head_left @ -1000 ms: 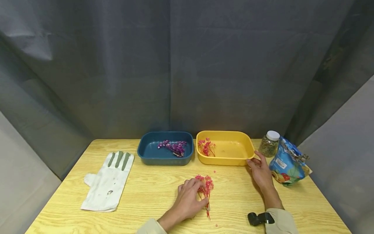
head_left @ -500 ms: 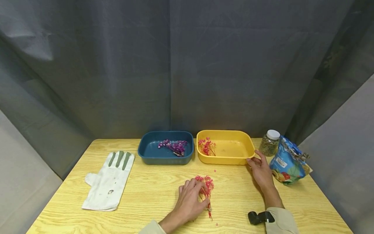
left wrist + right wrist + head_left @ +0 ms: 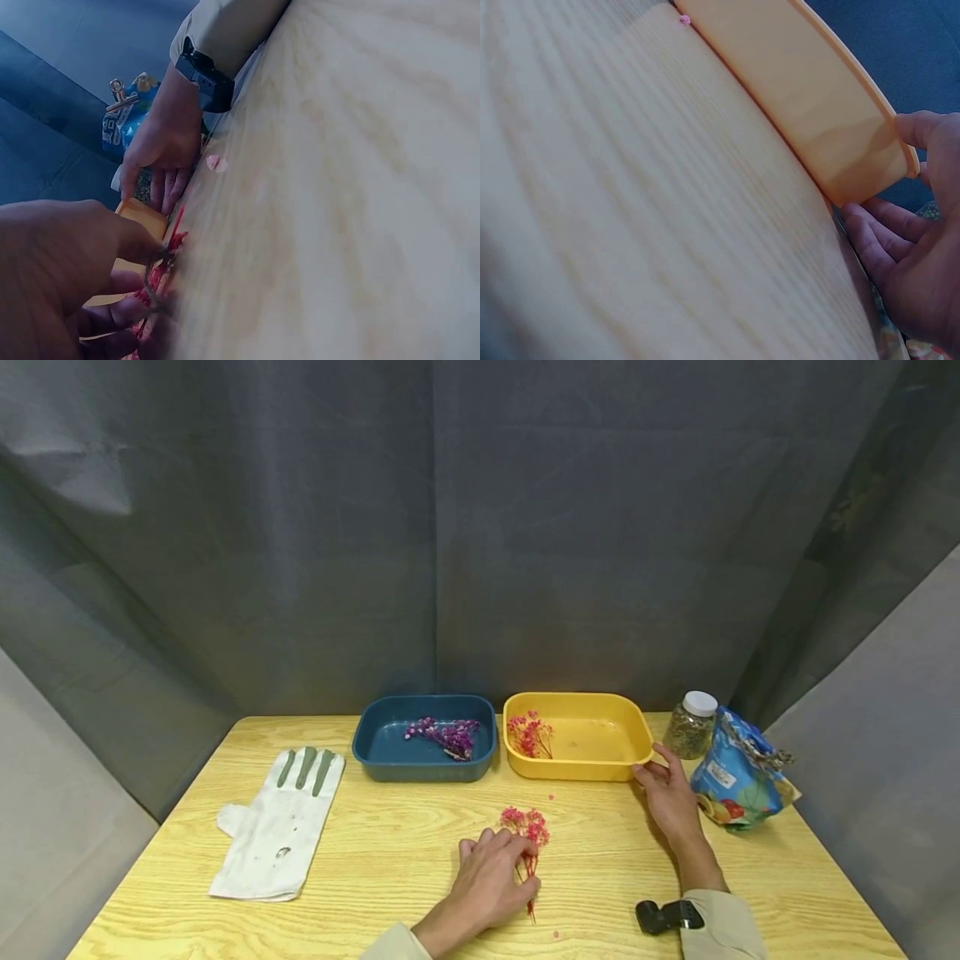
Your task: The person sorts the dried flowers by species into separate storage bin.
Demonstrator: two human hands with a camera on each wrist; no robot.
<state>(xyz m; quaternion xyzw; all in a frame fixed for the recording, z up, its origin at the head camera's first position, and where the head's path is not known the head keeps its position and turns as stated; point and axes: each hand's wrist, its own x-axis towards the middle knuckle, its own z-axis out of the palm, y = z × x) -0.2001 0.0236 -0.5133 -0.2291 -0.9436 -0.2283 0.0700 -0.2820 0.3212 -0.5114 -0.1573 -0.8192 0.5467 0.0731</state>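
A bunch of dried pink flowers lies on the table, blossoms pointing away from me and red stems toward me. My left hand pinches its stems between thumb and fingers; in the left wrist view the thumb is at the string tie and the fingers curl on the far side. My right hand grips the near right corner of the yellow tray; in the right wrist view its thumb is on the rim and the fingers are at the base. Pink sprigs lie in that tray's left end.
Left of the yellow tray stands a blue tray with purple dried flowers. A white glove lies at left. A white-lidded jar and a blue bag stand beyond my right hand. Small pink bits dot the table.
My left hand's fingers have shifted slightly from the blossoms down toward the stems, and more of the blossoms shows. The right hand and the yellow tray have stayed put.
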